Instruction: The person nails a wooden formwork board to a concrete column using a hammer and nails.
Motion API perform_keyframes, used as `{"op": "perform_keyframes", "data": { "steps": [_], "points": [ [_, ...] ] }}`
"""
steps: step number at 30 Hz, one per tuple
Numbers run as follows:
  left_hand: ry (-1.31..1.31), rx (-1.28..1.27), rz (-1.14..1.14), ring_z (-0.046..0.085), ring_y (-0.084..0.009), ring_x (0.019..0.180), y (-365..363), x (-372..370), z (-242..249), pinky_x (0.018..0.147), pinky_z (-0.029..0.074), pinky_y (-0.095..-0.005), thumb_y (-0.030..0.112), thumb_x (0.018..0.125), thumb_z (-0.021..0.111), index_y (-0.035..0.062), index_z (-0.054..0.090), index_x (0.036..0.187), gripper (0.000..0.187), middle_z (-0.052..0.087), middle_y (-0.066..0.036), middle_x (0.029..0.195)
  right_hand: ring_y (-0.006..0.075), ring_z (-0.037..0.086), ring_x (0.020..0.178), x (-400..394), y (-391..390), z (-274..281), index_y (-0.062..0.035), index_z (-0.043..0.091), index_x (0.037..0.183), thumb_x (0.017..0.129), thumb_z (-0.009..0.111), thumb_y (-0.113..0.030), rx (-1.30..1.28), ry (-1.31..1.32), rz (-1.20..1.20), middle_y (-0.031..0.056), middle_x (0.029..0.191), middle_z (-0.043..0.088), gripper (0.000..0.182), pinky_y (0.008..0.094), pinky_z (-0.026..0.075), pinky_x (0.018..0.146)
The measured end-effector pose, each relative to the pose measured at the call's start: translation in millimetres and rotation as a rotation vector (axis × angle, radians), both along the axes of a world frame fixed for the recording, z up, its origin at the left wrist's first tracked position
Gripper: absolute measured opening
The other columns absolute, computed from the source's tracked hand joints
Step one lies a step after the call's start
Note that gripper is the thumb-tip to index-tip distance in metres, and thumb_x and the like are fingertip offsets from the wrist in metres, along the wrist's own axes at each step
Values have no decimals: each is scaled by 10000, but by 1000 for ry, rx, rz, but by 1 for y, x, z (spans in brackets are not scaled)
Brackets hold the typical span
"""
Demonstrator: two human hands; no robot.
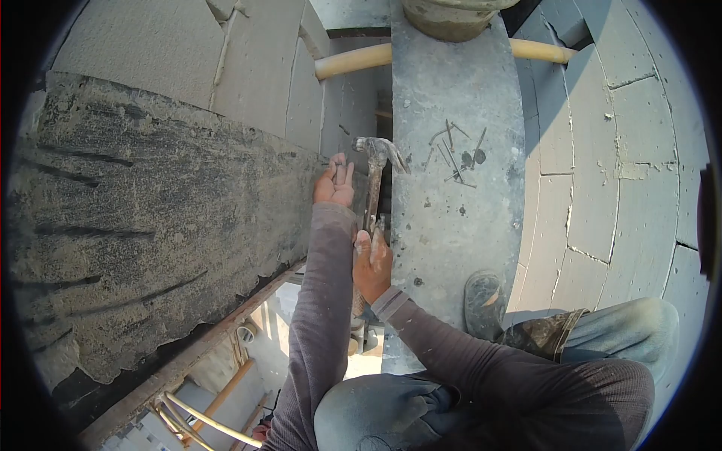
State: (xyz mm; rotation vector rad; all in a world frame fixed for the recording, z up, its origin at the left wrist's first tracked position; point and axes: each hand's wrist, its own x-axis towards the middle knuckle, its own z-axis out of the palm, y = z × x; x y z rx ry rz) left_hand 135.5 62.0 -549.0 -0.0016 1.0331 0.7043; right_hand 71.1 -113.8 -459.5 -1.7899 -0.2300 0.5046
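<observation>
My right hand [372,263] is wrapped round the handle of a claw hammer [374,161], whose head points away from me beside the plank's left edge. My left hand [336,183] is raised against the right end of a dark, rough board [173,195], its fingers bent together near the hammer head. What those fingers pinch is too small to make out. Several loose nails [453,154] lie scattered on the grey metal plank [459,218], to the right of the hammer.
A mortar-stained bucket [455,19] stands at the plank's far end. A yellowish pole [353,60] crosses under the plank. Block walls [587,188] rise on both sides. My boot [483,301] rests on the plank. A deep gap drops away at lower left.
</observation>
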Motion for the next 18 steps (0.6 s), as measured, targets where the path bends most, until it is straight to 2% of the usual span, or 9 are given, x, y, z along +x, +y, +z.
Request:
{"op": "perform_keyframes", "data": {
  "steps": [5, 8, 9, 10, 11, 12, 14, 18],
  "points": [
    [-17, 23, 10, 614, -262, 1223, -4, -1, -1, 1115, 472, -463, 26, 1009, 541, -67, 549, 1268, 275, 650, -154, 1257, 428, 666, 684, -6, -2, -18, 152, 585, 1102, 1051, 502, -319, -41, 39, -29, 257, 703, 639, 482, 458, 478, 583],
    [90, 108, -77, 619, -286, 1213, -15, -10, 3, 1105, 486, -432, 21, 998, 552, -93, 542, 1261, 286, 644, -180, 1257, 412, 658, 651, -14, -7, -32, 144, 593, 1099, 1051, 502, -339, -48, -77, -66, 234, 683, 636, 493, 460, 470, 572],
    [92, 110, -73, 619, -286, 1213, -25, -23, -9, 1105, 486, -432, 21, 998, 552, -93, 542, 1261, 286, 644, -180, 1257, 301, 615, 628, -13, -10, -27, 81, 586, 1029, 1064, 491, -327, -61, 43, -46, 166, 691, 608, 420, 407, 465, 567],
    [143, 156, -365, 621, -296, 1205, -37, -43, -33, 1103, 490, -423, 21, 993, 558, -103, 532, 1267, 302, 633, -195, 1268, 189, 572, 606, -12, -11, -25, 17, 580, 959, 1076, 479, -316, -73, 162, -25, 98, 699, 580, 368, 354, 459, 562],
    [194, 199, -662, 623, -306, 1197, -46, -57, -45, 1102, 494, -415, 21, 987, 565, -113, 522, 1273, 318, 622, -210, 1279, 189, 572, 606, -11, -12, -26, 17, 580, 959, 1076, 479, -316, -72, 165, -26, 98, 699, 580, 368, 354, 459, 562],
    [199, 196, -674, 623, -306, 1197, -51, -65, -42, 1102, 494, -415, 21, 987, 565, -113, 522, 1273, 318, 622, -210, 1279, 176, 560, 587, -13, -15, -30, 16, 573, 955, 1076, 481, -318, -45, 228, -47, 86, 689, 571, 367, 345, 448, 543],
    [76, 114, -290, 602, -313, 1234, -57, -76, -28, 1127, 478, -465, -18, 980, 556, -121, 506, 1291, 331, 616, -203, 1283, 162, 548, 568, -17, -18, -32, 14, 566, 952, 1076, 483, -319, -22, 290, -52, 75, 678, 562, 366, 336, 437, 524],
    [73, 187, -244, 617, -312, 1203, -38, -49, 9, 1111, 488, -412, 32, 988, 571, -118, 513, 1281, 334, 600, -223, 1304, 171, 544, 545, -18, -12, -29, 13, 561, 936, 1079, 471, -318, -40, -38, -64, 66, 649, 550, 371, 341, 428, 511]
  ]
}}
